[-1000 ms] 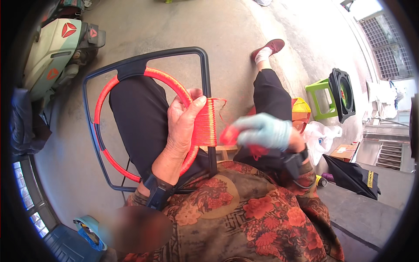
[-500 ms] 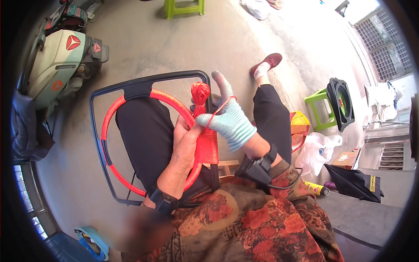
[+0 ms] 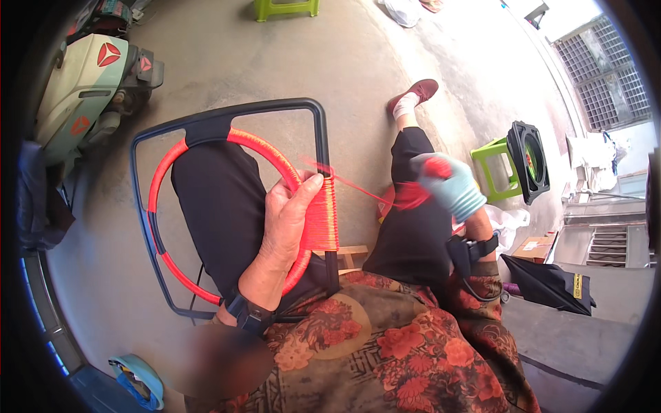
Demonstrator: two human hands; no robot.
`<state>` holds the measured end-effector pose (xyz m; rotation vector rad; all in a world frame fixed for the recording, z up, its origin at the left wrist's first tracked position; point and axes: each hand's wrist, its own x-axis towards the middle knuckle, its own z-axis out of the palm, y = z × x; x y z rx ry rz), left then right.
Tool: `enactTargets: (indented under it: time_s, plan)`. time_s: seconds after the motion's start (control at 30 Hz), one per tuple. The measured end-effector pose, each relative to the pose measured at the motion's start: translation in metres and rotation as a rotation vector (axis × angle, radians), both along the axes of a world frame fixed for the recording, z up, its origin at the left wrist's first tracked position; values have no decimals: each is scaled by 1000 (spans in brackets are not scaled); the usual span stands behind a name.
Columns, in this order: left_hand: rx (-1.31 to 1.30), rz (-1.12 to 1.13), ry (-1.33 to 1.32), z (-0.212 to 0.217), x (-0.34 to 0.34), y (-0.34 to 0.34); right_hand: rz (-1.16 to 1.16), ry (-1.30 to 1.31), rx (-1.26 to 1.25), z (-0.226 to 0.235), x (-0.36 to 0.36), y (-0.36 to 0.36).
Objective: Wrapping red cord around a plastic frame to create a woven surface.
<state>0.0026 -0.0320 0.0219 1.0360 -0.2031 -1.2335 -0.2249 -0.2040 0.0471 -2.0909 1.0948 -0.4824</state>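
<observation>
A black metal frame [image 3: 135, 180], square with rounded corners, rests across my left thigh. Inside it is a ring [image 3: 265, 149] wrapped mostly in red-orange cord, with bare black stretches. Between ring and frame's right bar lies a flat band of closely wound cord [image 3: 322, 220]. My bare left hand [image 3: 286, 210] is closed on this band, its thumb pressing near the upper end. Out to the right, my right hand [image 3: 451, 186], in a light blue and white striped glove, grips a motion-blurred bundle of red cord [image 3: 412, 195]. A stretched strand runs from it to the band.
A motorbike-like machine [image 3: 82, 96] stands at the left. On the right, a green stool [image 3: 490, 165] has another black frame [image 3: 529, 164] against it. Nearby lie a white plastic bag [image 3: 509, 224], a cardboard box [image 3: 536, 246] and a black umbrella-like item [image 3: 547, 283].
My right hand has swung away to the right with the cord bundle, drawing the strand out long. My left hand keeps its hold on the band.
</observation>
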Motion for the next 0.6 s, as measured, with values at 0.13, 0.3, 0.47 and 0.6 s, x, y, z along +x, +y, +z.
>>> enactTargets:
  time_s: [0.13,0.3,0.47,0.6]
  plan:
    - [1,-18,-12,-1,0,1,-514,-1081,680,-29,-32,-23]
    - [14,82,-64,-4,-3,0,-90,-532,701,-2,37,22]
    - [-16,118,-181,-7,-7,-4,241,-304,948,-15,90,56]
    - [-77,105,-21,0,-5,-7,168,-647,1071,-34,68,39]
